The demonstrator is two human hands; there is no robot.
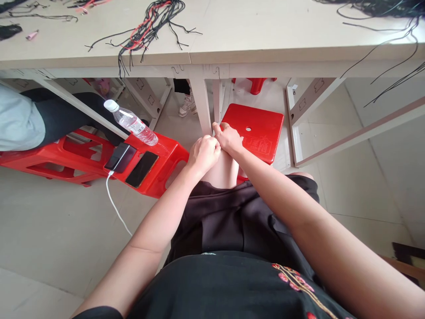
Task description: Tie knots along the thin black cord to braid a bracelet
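My left hand (203, 153) is curled into a fist above my knee, just below the table's edge. My right hand (228, 138) rests against it with the fingers pinched together near the white table leg (203, 104). The two hands touch at the fingertips. Whatever they pinch is too small to make out. Behind my right hand stands a red plastic stool (257, 130). On the table (265, 31) above lies a bundle of black and red cords (149, 26).
At left, a red stool (156, 170) on its side carries a water bottle (133, 123), a power bank (120, 157) with a white cable, and a phone (142, 169). Another person sits at far left (20, 122). More black cords (392, 9) lie at the table's right.
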